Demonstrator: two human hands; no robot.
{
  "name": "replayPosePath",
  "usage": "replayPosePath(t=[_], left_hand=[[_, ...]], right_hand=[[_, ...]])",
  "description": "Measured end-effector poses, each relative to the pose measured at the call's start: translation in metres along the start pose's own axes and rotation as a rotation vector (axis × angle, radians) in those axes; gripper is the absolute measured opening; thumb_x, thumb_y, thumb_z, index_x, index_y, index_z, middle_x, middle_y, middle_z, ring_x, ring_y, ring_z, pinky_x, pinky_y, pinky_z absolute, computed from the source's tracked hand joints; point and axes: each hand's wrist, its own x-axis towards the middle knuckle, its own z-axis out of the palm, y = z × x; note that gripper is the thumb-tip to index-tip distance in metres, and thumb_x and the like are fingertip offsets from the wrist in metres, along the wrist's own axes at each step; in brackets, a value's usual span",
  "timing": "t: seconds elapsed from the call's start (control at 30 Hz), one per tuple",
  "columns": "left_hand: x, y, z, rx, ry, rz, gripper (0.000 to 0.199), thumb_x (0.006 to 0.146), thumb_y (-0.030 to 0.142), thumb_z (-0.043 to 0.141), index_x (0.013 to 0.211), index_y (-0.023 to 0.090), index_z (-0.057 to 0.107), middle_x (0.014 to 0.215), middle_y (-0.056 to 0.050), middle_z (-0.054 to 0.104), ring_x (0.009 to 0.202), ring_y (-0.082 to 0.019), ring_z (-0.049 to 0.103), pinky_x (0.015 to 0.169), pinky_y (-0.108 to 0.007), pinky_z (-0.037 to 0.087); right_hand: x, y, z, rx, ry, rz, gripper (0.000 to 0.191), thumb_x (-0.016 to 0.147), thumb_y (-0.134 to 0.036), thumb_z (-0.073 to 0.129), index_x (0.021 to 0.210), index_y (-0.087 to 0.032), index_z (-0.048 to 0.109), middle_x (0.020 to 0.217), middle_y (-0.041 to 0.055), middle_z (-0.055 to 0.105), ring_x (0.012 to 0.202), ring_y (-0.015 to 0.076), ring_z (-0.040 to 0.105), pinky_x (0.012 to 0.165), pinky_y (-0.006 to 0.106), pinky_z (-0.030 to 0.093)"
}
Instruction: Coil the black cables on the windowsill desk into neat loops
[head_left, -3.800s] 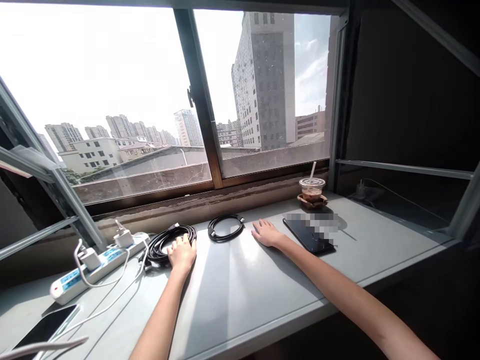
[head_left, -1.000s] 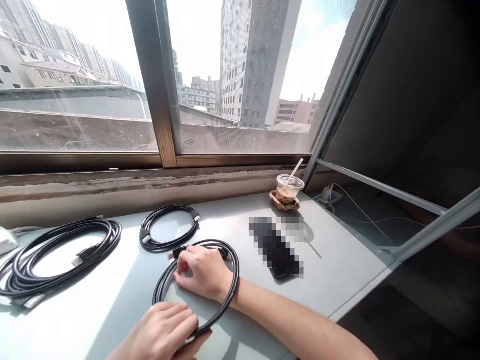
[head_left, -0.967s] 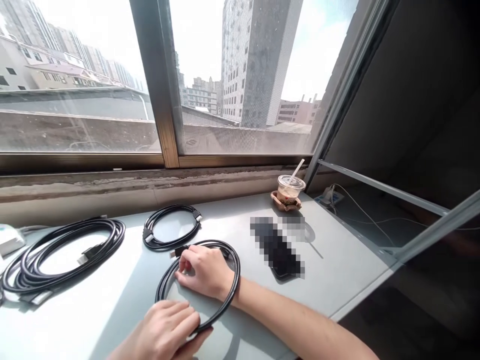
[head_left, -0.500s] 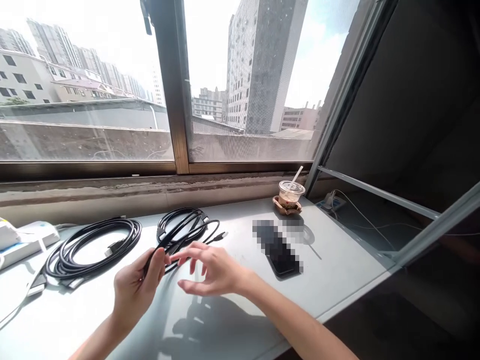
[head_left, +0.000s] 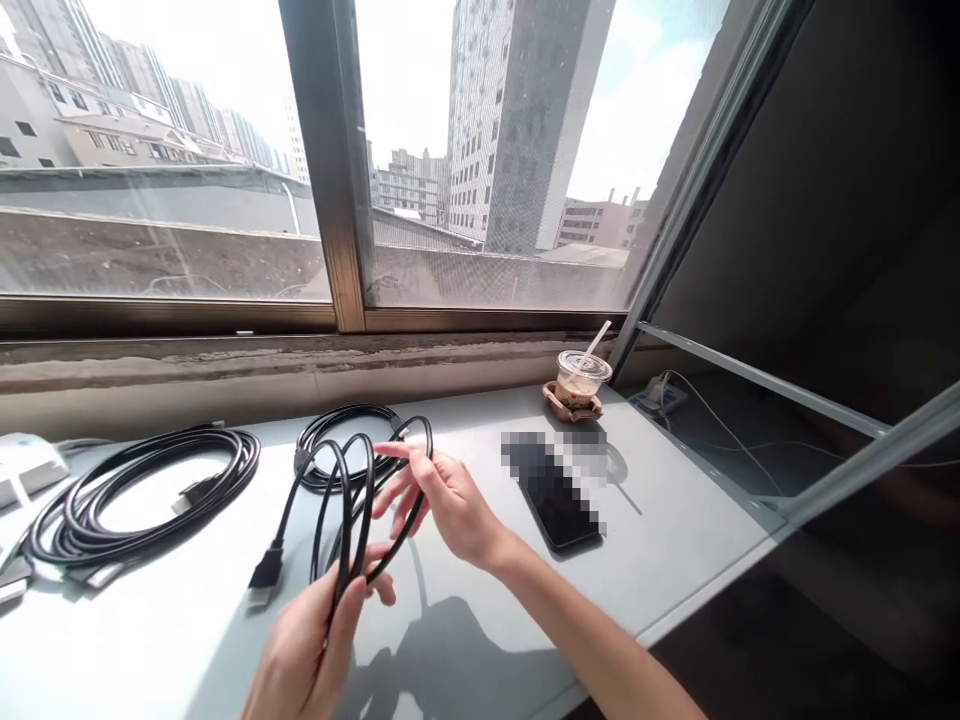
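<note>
A looped black cable (head_left: pixel 365 500) is gripped at its lower end by my left hand (head_left: pixel 322 630), thumb pressed over the strands. Its connector (head_left: pixel 266 572) hangs at the left of the loops. My right hand (head_left: pixel 442 500) is at the right side of the loops, with thumb and fingers closed round one strand. Behind the held loops, a smaller coil of black cable (head_left: pixel 311 440) lies on the table. A larger black coil (head_left: pixel 82 520) lies at the left, with its connectors showing.
On the grey table (head_left: pixel 480 600) a partly pixelated phone (head_left: pixel 559 510) lies right of my hands. A lidded cup with a straw (head_left: pixel 581 375) stands in a brown holder near the window. A white power strip (head_left: pixel 30 465) is at far left; a metal frame (head_left: pixel 757 375) is at right.
The cable loops are now raised and spread, with a connector hanging at the left. My left hand has moved right and down; my right hand has risen and closed on a strand. The view has shifted slightly.
</note>
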Motion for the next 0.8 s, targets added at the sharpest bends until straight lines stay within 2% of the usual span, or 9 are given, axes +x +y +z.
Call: replayPosePath(t=[0.07, 0.17, 0.27, 0.37, 0.47, 0.57, 0.67, 0.73, 0.8], left_hand=[[0.001, 0.001, 0.0, 0.054, 0.044, 0.015, 0.029, 0.091, 0.02, 0.035, 0.117, 0.022, 0.049, 0.083, -0.002, 0.065, 0.076, -0.015, 0.065, 0.068, -0.022, 0.053], [0.005, 0.005, 0.001, 0.086, 0.127, 0.029, 0.023, 0.089, 0.015, 0.036, 0.106, 0.02, 0.051, 0.095, -0.007, 0.063, 0.089, -0.018, 0.063, 0.076, -0.027, 0.052], [0.011, 0.005, -0.001, 0.045, 0.158, 0.064, 0.015, 0.09, 0.015, 0.034, 0.094, 0.019, 0.049, 0.09, -0.006, 0.058, 0.085, -0.016, 0.061, 0.073, -0.027, 0.051], [0.017, 0.001, -0.005, -0.005, 0.176, 0.1, 0.011, 0.092, 0.019, 0.034, 0.09, 0.019, 0.044, 0.084, -0.005, 0.054, 0.078, -0.014, 0.057, 0.067, -0.028, 0.05], [0.018, -0.004, -0.007, -0.071, 0.168, 0.138, 0.01, 0.092, 0.019, 0.033, 0.091, 0.019, 0.043, 0.081, -0.003, 0.052, 0.073, -0.013, 0.055, 0.065, -0.028, 0.048], [0.022, -0.007, -0.011, -0.118, 0.158, 0.158, 0.013, 0.093, 0.018, 0.034, 0.095, 0.018, 0.046, 0.084, -0.004, 0.055, 0.069, -0.011, 0.053, 0.06, -0.024, 0.047], [0.039, -0.001, -0.023, -0.177, 0.208, 0.135, 0.014, 0.093, 0.021, 0.035, 0.098, 0.018, 0.048, 0.083, -0.003, 0.057, 0.067, -0.01, 0.053, 0.057, -0.022, 0.045], [0.061, 0.01, -0.038, -0.238, 0.266, 0.085, 0.017, 0.094, 0.026, 0.035, 0.102, 0.018, 0.047, 0.076, -0.001, 0.056, 0.061, -0.009, 0.053, 0.053, -0.02, 0.044], [0.09, 0.025, -0.057, -0.256, 0.25, -0.006, 0.022, 0.094, 0.033, 0.035, 0.104, 0.017, 0.046, 0.064, 0.003, 0.054, 0.053, -0.009, 0.052, 0.053, -0.021, 0.045]], right_hand=[[0.001, -0.001, -0.003, 0.065, -0.027, 0.053, 0.062, 0.089, -0.057, 0.029, 0.129, -0.012, 0.047, 0.067, 0.003, 0.064, 0.05, 0.01, 0.057, 0.041, 0.018, 0.044], [0.001, -0.006, -0.009, 0.129, -0.031, 0.093, 0.068, 0.088, -0.058, 0.03, 0.138, -0.012, 0.034, 0.05, -0.004, 0.057, 0.039, 0.0105, 0.052, 0.037, 0.02, 0.044], [0.001, -0.011, -0.017, 0.093, 0.043, 0.04, 0.065, 0.087, -0.057, 0.036, 0.129, -0.009, 0.047, 0.038, -0.0077, 0.048, 0.031, 0.0083, 0.044, 0.035, 0.018, 0.039], [0.002, -0.014, -0.024, 0.041, 0.124, -0.011, 0.059, 0.085, -0.055, 0.044, 0.112, -0.006, 0.062, 0.032, -0.008, 0.042, 0.033, 0.0092, 0.048, 0.041, 0.02, 0.042], [0.003, -0.014, -0.027, 0.003, 0.249, -0.056, 0.053, 0.08, -0.051, 0.054, 0.11, -0.008, 0.064, 0.033, -0.0068, 0.048, 0.032, 0.01, 0.05, 0.041, 0.021, 0.042], [0.004, -0.019, -0.028, -0.016, 0.254, -0.113, 0.051, 0.077, -0.042, 0.061, 0.117, -0.011, 0.061, 0.034, -0.0086, 0.048, 0.028, 0.0084, 0.044, 0.035, 0.019, 0.037], [0.005, -0.037, -0.022, -0.052, 0.217, -0.166, 0.048, 0.081, -0.039, 0.057, 0.12, -0.011, 0.058, 0.032, -0.0113, 0.042, 0.025, 0.007, 0.038, 0.03, 0.018, 0.033], [0.006, -0.06, -0.014, -0.159, 0.203, -0.219, 0.045, 0.083, -0.039, 0.053, 0.119, -0.012, 0.059, 0.034, -0.0116, 0.041, 0.025, 0.0061, 0.037, 0.028, 0.018, 0.032], [0.007, -0.09, -0.004, -0.309, 0.157, -0.285, 0.044, 0.083, -0.039, 0.054, 0.119, -0.014, 0.059, 0.037, -0.0115, 0.041, 0.027, 0.0055, 0.039, 0.028, 0.016, 0.031]])
